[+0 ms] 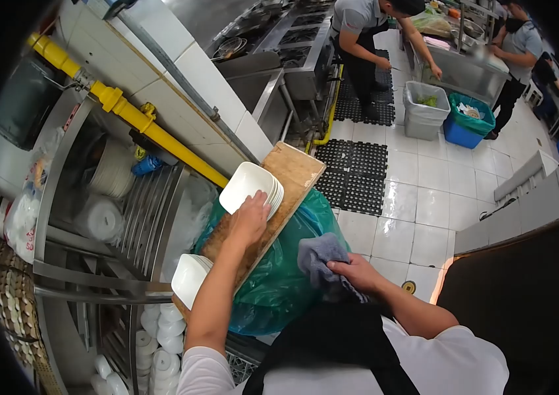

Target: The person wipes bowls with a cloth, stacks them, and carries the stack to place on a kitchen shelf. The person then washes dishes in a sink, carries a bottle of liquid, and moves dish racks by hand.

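Here's the head view: the left hand (251,218) is on the near side of the stack of white bowls (250,188), fingers spread against it, atop the wooden board (286,176). Over on the right, the right hand (356,272) grips the grey cloth (322,261), which hangs beyond its fingertips.

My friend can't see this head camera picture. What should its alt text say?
In a kitchen, a person's left hand touches a stack of white, rounded-square bowls on a brown wooden board, while the right hand holds a fuzzy gray cloth. A second white stack sits nearer, and a green plastic bag shows below.
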`<action>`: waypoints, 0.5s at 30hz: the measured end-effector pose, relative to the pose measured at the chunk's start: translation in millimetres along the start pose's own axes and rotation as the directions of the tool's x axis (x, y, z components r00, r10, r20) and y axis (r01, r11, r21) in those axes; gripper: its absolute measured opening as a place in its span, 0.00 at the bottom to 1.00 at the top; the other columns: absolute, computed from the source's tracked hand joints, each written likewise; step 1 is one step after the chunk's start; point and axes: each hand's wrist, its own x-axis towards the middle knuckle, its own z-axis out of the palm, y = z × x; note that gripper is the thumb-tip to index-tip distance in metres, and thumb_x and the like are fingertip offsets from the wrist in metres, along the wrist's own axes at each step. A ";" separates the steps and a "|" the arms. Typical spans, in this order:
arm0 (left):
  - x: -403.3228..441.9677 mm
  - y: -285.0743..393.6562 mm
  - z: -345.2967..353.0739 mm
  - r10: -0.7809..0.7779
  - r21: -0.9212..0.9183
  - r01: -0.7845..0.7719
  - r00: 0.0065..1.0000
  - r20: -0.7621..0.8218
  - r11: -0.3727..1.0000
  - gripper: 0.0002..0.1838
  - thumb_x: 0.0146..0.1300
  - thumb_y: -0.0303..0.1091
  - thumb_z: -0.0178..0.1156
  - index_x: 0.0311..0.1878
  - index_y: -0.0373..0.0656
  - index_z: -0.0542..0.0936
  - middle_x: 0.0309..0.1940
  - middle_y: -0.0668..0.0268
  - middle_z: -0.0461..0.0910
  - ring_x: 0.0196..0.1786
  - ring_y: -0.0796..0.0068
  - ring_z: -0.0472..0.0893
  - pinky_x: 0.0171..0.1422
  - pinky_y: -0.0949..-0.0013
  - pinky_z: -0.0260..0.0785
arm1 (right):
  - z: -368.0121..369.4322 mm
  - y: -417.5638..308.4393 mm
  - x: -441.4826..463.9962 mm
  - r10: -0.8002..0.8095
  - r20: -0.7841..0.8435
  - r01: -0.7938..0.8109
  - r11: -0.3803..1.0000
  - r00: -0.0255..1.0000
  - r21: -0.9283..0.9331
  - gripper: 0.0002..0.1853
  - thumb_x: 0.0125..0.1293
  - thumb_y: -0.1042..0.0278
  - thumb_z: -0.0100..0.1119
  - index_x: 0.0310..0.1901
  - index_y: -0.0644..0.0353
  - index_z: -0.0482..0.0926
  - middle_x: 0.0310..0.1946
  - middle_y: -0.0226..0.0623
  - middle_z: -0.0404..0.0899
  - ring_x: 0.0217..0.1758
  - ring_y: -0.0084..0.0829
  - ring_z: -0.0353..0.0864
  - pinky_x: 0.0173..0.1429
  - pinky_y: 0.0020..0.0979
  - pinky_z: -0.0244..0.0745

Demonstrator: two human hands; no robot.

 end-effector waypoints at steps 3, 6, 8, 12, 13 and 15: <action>-1.5 -2.4 4.5 0.032 0.023 -0.032 0.999 -0.004 0.999 0.23 0.69 0.41 0.41 0.60 0.37 0.67 0.62 0.51 0.65 0.63 0.46 0.66 0.68 0.56 0.57 | 0.7 -0.9 5.4 0.000 0.031 0.001 0.999 1.000 -0.036 0.17 0.66 0.61 0.54 0.51 0.61 0.74 0.41 0.31 0.78 0.42 0.24 0.77 0.46 0.29 0.75; -1.1 0.4 -1.1 0.042 -0.005 -0.042 0.999 0.028 0.999 0.22 0.68 0.40 0.42 0.60 0.35 0.67 0.62 0.49 0.65 0.64 0.46 0.64 0.69 0.55 0.54 | 4.9 2.7 14.7 -0.039 0.079 0.043 0.998 0.996 -0.051 0.17 0.65 0.61 0.55 0.52 0.61 0.74 0.43 0.31 0.77 0.44 0.23 0.76 0.49 0.28 0.73; 0.3 4.5 -7.8 0.058 0.014 -0.059 0.996 0.067 0.998 0.23 0.68 0.41 0.43 0.60 0.36 0.67 0.63 0.49 0.64 0.65 0.46 0.63 0.70 0.55 0.54 | 11.1 2.0 17.1 -0.024 0.114 0.030 0.998 0.993 -0.049 0.18 0.65 0.61 0.56 0.52 0.61 0.74 0.43 0.31 0.77 0.45 0.23 0.75 0.51 0.28 0.72; -14.0 7.9 0.1 0.040 -0.020 -0.043 0.990 -0.133 0.999 0.26 0.66 0.42 0.48 0.63 0.37 0.64 0.67 0.51 0.59 0.69 0.48 0.58 0.71 0.57 0.51 | 28.0 -1.1 16.4 0.097 0.168 -0.074 0.987 0.981 -0.140 0.19 0.64 0.61 0.58 0.52 0.62 0.74 0.43 0.31 0.78 0.45 0.23 0.75 0.52 0.27 0.71; -20.4 5.6 4.0 0.015 -0.061 -0.031 0.967 -0.255 0.998 0.28 0.66 0.42 0.50 0.64 0.37 0.63 0.67 0.50 0.57 0.70 0.48 0.56 0.72 0.57 0.50 | 31.9 -3.4 18.6 0.120 0.174 -0.088 0.980 0.977 -0.181 0.19 0.64 0.61 0.58 0.52 0.63 0.74 0.43 0.31 0.78 0.45 0.23 0.76 0.52 0.27 0.71; -48.5 9.2 -4.8 -0.093 -0.230 0.007 0.927 -0.363 0.973 0.31 0.63 0.43 0.53 0.66 0.36 0.61 0.68 0.48 0.55 0.71 0.50 0.54 0.73 0.59 0.47 | 42.9 -13.5 15.5 0.182 0.169 -0.139 0.962 0.969 -0.237 0.19 0.63 0.61 0.58 0.52 0.63 0.75 0.43 0.32 0.78 0.44 0.23 0.76 0.51 0.27 0.71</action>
